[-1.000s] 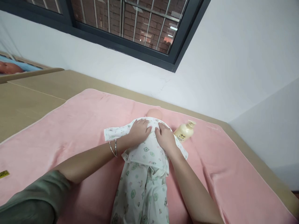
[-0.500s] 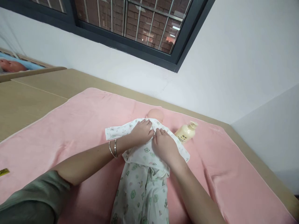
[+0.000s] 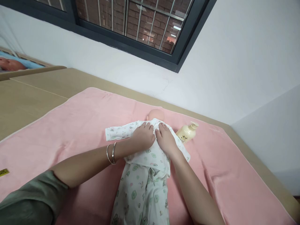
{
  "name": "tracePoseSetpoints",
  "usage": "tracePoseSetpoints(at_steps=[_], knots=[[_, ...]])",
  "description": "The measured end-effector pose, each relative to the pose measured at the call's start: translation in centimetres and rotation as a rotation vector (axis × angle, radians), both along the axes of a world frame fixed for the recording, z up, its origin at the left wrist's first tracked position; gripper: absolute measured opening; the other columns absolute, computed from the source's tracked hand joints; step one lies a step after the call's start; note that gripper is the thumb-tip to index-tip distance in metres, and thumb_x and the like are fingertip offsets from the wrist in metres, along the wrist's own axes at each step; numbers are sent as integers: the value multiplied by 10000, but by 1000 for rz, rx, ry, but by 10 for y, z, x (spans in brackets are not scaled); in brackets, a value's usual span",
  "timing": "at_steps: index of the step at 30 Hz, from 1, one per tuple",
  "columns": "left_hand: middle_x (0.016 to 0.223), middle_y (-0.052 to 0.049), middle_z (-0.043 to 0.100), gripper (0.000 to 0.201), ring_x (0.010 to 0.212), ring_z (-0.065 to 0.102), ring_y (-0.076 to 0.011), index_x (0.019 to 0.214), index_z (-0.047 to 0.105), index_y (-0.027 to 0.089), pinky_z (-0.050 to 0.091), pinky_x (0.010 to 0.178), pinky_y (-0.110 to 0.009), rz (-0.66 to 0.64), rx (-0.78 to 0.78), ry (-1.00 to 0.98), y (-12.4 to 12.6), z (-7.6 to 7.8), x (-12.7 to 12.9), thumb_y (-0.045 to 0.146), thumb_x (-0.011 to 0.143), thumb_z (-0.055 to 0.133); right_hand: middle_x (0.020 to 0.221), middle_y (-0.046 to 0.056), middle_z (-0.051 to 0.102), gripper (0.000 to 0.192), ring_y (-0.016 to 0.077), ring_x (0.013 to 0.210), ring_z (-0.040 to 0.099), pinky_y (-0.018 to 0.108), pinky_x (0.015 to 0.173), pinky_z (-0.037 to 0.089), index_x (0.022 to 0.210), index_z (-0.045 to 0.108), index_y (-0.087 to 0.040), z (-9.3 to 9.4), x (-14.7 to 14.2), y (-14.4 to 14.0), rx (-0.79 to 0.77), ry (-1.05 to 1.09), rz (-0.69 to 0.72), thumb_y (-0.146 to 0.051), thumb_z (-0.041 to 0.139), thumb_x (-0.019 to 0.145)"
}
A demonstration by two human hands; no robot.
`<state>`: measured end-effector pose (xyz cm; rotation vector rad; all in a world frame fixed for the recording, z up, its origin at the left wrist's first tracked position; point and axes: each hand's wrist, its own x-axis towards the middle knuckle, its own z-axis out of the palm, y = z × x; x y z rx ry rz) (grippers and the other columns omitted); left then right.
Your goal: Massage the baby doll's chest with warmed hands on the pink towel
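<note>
A baby doll lies lengthwise before me, its bare round head (image 3: pixel 155 114) at the far end. It wears a white patterned long-sleeved top (image 3: pixel 153 157) and matching trousers (image 3: pixel 133 190). My left hand (image 3: pixel 143 136), with two bangles at the wrist, rests on the upper left of the top, fingers laid over the cloth. On the upper right lies my right hand (image 3: pixel 166 139), fingers also stretched out along the fabric. The hands sit close beside each other, and neither visibly grips anything. The doll's face does not show.
Just right of the doll a cream pump bottle (image 3: pixel 187 132) leans on the pink blanket (image 3: pixel 89 118), which covers a tan surface (image 3: pixel 35 93). A white wall and dark-framed window (image 3: pixel 131 40) stand behind. Another doll (image 3: pixel 11 64) lies in a tray at far left.
Both hands have loosened from the middle of the top, where their fingers were bunched, and now lie flatter on it. The right hand has shifted slightly up and away from the left.
</note>
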<state>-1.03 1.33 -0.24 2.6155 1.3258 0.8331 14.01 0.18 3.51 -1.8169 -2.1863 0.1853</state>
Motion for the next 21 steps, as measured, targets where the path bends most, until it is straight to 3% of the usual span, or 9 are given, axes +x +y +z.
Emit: tracePoseSetpoints(at_steps=[3, 6, 10, 13, 16, 21], knots=[[1208, -179, 668, 356, 1221, 573, -302, 1161, 635, 118, 388, 1112, -470, -49, -37, 36, 20, 6, -12, 222, 921, 394, 1546, 176, 405, 532, 280, 1468, 336, 414, 1217, 254, 1480, 430, -47, 6, -16, -19, -23, -74, -26, -276, 285, 1023], [1212, -178, 670, 372, 1177, 600, -281, 1158, 630, 87, 426, 1066, -413, 40, -103, 70, 27, 10, -16, 237, 950, 360, 1543, 165, 412, 514, 302, 1460, 354, 422, 1200, 289, 1475, 463, -88, 16, -25, -35, -38, -137, -2, -226, 355, 991], [1321, -227, 612, 466, 1264, 541, -333, 1305, 540, 19, 409, 1062, -476, 206, -38, 134, 9, 10, -4, 268, 986, 310, 1496, 129, 490, 473, 261, 1430, 413, 403, 1176, 333, 1424, 535, -152, 21, -13, -28, -57, -39, 45, -247, 335, 1006], [1412, -254, 544, 506, 1317, 497, -383, 1379, 486, 12, 411, 1045, -525, 278, -19, 186, -12, 8, 6, 290, 976, 358, 1561, 131, 397, 508, 254, 1484, 317, 420, 1209, 282, 1465, 472, -134, 12, 3, -8, -67, 81, 44, -349, 335, 1026], [1472, -251, 493, 529, 1348, 474, -402, 1402, 478, 17, 411, 1051, -538, 250, -32, 206, -23, 6, 10, 278, 947, 409, 1606, 139, 306, 546, 271, 1517, 227, 465, 1240, 197, 1507, 398, -115, 0, 9, 6, -74, 113, 17, -362, 348, 1022], [1446, -189, 544, 485, 1379, 460, -314, 1375, 504, 56, 384, 1113, -473, 140, -22, 113, -4, 7, 0, 227, 943, 367, 1564, 169, 377, 523, 280, 1487, 300, 468, 1232, 213, 1492, 413, -71, 5, -5, -7, -60, 26, -4, -281, 282, 1032]])
